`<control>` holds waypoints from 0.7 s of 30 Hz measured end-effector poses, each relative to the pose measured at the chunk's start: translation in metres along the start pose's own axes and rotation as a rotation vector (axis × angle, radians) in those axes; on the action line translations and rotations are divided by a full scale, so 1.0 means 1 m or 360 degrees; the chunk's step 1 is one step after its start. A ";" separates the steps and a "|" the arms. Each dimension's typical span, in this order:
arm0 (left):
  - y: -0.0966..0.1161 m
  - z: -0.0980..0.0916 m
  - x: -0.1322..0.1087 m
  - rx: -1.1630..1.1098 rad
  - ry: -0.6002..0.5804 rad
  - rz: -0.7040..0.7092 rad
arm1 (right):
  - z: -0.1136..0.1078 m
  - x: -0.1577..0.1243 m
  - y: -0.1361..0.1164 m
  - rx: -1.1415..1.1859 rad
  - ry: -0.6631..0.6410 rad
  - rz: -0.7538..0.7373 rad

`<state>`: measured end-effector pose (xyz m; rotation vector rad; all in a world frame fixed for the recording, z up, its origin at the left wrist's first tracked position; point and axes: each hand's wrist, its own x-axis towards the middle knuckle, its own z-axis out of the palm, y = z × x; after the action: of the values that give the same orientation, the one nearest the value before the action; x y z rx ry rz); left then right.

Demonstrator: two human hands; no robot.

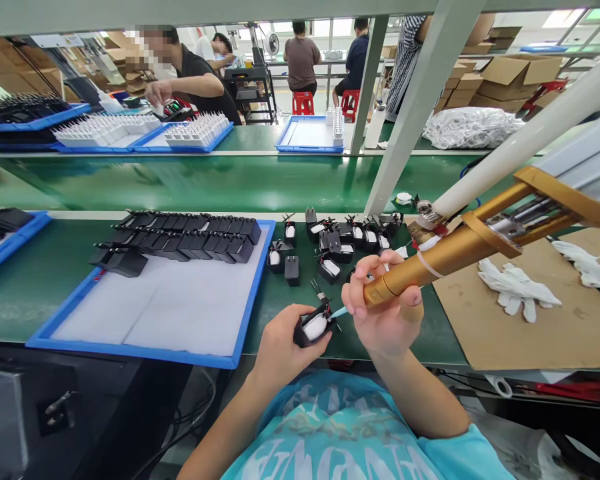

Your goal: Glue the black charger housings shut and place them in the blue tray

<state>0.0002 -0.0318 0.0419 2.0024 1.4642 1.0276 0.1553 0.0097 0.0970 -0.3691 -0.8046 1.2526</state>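
Note:
My left hand point(285, 343) grips a small black power adapter housing point(306, 335) above the bench's front edge. Its side is open, showing a white part and thin red and black wires. My right hand point(386, 313) is wrapped round a gold-coloured glue gun point(405, 270). The gun's pale blue tapered nozzle point(339, 313) points left and meets the housing's wired end; whether it touches is too small to tell. Beyond my hands stand several similar housings point(329, 269), some with white parts and wires showing. A blue-rimmed tray point(245, 320) at left holds rows of black housings point(190, 243).
Cardboard point(460, 327) with white gloves point(517, 290) lies at right. A white pole point(520, 140) and a slanting grey post point(415, 113) cross the view. Behind the green conveyor belt point(230, 180) are trays of white parts point(197, 128) and a co-worker point(200, 83).

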 end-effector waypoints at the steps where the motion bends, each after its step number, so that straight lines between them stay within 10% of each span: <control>1: 0.000 0.000 0.000 0.0000 -0.0002 -0.0007 | 0.000 0.000 0.000 0.0002 0.0006 0.0002; 21: 0.003 0.031 0.008 -0.0206 0.0234 0.0107 | 0.016 -0.002 0.005 0.0102 -0.0026 0.0037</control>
<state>0.0279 -0.0231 0.0275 1.9306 1.3727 1.2883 0.1407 0.0069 0.1040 -0.3178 -0.7737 1.3016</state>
